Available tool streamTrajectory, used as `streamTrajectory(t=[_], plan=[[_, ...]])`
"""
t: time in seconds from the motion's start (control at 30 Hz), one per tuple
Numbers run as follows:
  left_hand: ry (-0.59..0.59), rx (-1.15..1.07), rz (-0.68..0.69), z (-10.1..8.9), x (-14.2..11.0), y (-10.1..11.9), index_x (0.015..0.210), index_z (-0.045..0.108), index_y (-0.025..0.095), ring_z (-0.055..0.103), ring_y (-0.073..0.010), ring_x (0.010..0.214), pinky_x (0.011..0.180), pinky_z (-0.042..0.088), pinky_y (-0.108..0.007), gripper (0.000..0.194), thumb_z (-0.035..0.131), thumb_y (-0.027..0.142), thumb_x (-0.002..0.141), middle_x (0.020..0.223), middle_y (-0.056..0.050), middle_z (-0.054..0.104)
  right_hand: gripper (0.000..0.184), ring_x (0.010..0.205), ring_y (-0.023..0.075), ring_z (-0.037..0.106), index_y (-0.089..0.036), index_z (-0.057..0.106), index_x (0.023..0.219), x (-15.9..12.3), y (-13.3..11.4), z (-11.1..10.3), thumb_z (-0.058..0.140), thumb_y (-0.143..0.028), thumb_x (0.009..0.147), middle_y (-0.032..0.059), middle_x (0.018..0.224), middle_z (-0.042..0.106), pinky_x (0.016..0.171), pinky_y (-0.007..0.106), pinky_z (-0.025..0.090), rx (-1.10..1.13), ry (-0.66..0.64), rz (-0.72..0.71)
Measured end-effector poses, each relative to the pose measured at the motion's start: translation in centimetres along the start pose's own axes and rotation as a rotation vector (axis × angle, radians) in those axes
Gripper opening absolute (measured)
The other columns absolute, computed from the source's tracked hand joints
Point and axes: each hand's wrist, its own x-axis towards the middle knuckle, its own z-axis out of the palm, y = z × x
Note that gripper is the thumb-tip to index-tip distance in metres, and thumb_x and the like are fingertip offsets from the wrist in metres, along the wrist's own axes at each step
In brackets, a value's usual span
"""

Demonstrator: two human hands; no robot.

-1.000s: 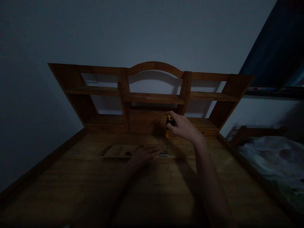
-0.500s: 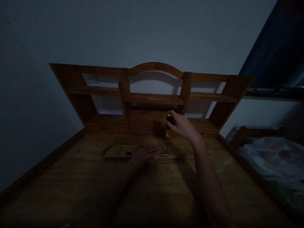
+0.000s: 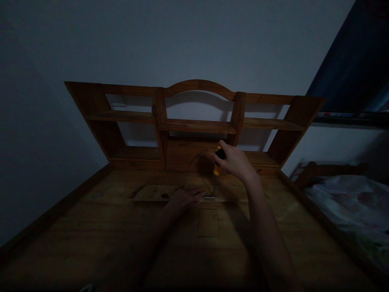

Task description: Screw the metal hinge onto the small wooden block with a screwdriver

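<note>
My right hand (image 3: 235,160) is closed around the yellow and black handle of a screwdriver (image 3: 216,167). Its shaft points down, slightly tilted, and the tip meets a small metal hinge (image 3: 209,198). That hinge sits at the front edge of a narrow wooden board (image 3: 152,194) lying across the desk. My left hand (image 3: 186,198) lies flat on the board just left of the hinge, fingers stretched out towards it. In front of the board is a small rectangular wooden piece (image 3: 208,223). The light is dim, so fine details of the hinge are unclear.
A wooden shelf unit (image 3: 197,125) with an arched top stands at the back of the desk (image 3: 100,227) against the wall. Raised wooden edges run along both sides. Right of the desk lies white plastic sheeting (image 3: 349,202). A dark curtain (image 3: 349,61) hangs at upper right.
My right hand and the screwdriver handle have shifted and tilted slightly right while the tip stays at the hinge. My left hand stays on the board, nearly unmoved.
</note>
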Motion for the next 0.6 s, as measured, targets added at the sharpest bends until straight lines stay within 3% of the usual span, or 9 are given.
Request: streamTrajectory(t=[0.23,0.47,0.6], plan=[[0.009,-0.035,-0.025,-0.28,-0.41,0.17,0.144,0.044,0.032,0.062,-0.0212,0.114,0.094,0.052,-0.035,0.053,0.058,0.025,0.094,0.142,-0.004,0.053,0.039,0.095,0.0210,0.063,-0.022,0.047,0.132,-0.01,0.25,-0.49,0.048,-0.030,0.094,0.0072,0.110,0.066,0.079,0.029,0.043,0.148,-0.060,-0.054],[0.004,-0.025,-0.021,-0.18,-0.30,0.13,0.145,0.044,0.032,0.060,-0.0216,0.117,0.096,0.051,-0.035,0.054,0.058,0.024,0.093,0.140,-0.005,0.055,0.036,0.080,0.0240,0.063,-0.020,0.054,0.115,0.16,0.18,0.29,0.049,-0.049,0.094,0.0077,0.089,0.068,0.064,0.029,0.037,-0.088,0.034,0.058],[0.019,-0.059,-0.007,-0.35,-0.43,0.17,0.149,0.034,0.032,0.058,-0.0191,0.120,0.101,0.048,-0.034,0.060,0.057,0.024,0.095,0.143,-0.005,0.052,0.024,0.085,0.0214,0.063,-0.021,0.052,0.108,0.16,0.18,0.00,0.044,-0.040,0.097,0.0068,0.098,0.067,0.070,0.028,0.039,-0.009,-0.004,-0.013]])
